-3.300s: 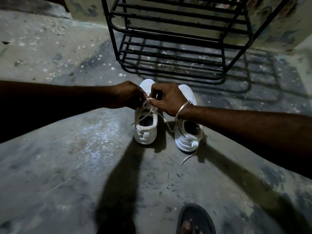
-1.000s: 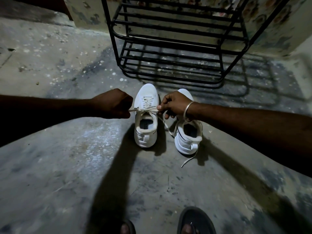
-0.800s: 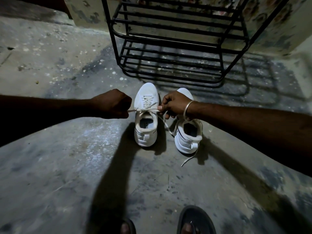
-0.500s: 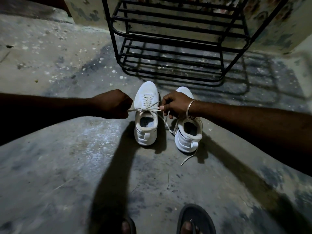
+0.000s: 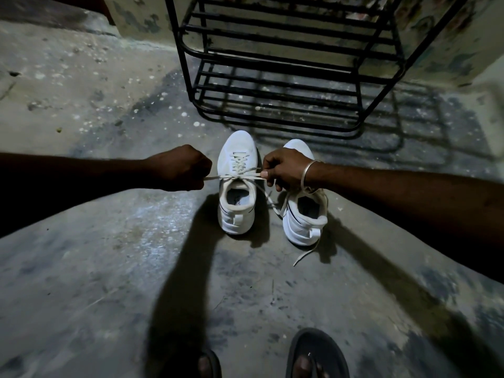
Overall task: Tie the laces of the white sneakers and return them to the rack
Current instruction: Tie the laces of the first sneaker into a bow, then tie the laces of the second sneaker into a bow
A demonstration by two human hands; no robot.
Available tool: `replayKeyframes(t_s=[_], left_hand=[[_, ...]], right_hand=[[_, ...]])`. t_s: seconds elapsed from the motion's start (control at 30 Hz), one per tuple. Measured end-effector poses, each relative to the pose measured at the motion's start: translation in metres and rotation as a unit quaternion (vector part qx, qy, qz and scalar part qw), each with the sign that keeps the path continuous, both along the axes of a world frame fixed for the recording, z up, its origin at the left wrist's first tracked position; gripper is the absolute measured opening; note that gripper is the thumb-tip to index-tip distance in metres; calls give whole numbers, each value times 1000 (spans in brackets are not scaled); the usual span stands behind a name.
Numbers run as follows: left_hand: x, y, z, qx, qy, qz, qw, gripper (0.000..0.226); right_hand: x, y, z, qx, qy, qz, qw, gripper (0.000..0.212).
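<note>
Hands drawn apart since knotting: left hand [image 5: 181, 168] fisted on lace [image 5: 215, 177], right hand [image 5: 283, 167] pinching other end, taut over left sneaker [image 5: 236, 184].

- Left hand [image 5: 181, 168] at frame centre-left, fisted tight, knuckles up, forearm reaching in from left edge.
- Right hand [image 5: 286, 167] at centre, fingers pinched shut, thin bangle [image 5: 306, 173] on wrist, forearm entering from right edge.
</note>
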State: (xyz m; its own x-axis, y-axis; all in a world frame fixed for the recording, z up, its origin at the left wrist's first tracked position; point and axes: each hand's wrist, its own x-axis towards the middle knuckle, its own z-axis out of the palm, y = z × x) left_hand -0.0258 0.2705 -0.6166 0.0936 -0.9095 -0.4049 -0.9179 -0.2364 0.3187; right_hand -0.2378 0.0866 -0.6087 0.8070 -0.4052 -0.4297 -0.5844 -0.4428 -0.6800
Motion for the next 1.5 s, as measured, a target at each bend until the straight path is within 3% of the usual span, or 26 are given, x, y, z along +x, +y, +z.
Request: replayKeyframes(t_s=[0.2,0.37,0.47,0.6,0.73,0.87,0.93,1.1,1.3,1.5], left_hand=[[4,5,-6,-69,-33,-81,994,14],[8,10,1,-80,-26,-21,996,18],[5,13,4,-75,-2,19,997,13],[-18,11,7,-48,103,150,982,30],[-44,7,4,7,235,297,926,45],[-57,5,1,32,297,351,888,49],[-61,3,-4,33,317,356,878,45],[-61,-1,-6,-17,192,322,927,22],[-39,10,5,-52,179,351,918,20],[-28,17,7,-23,166,341,925,30]], right_hand=[[-2,4,3,26,0,-32,999,13],[-8,14,-3,107,-11,-80,991,20],[-11,22,-3,37,-2,-73,997,33],[-6,35,-3,121,-4,-123,985,30],[1,46,1,154,7,-145,977,27],[8,54,-4,139,35,-131,981,44],[9,57,-5,94,41,-139,985,35],[13,66,-8,57,8,-145,988,26],[45,70,-11,84,-38,-134,987,33],[55,78,-19,105,-45,-104,988,28]])
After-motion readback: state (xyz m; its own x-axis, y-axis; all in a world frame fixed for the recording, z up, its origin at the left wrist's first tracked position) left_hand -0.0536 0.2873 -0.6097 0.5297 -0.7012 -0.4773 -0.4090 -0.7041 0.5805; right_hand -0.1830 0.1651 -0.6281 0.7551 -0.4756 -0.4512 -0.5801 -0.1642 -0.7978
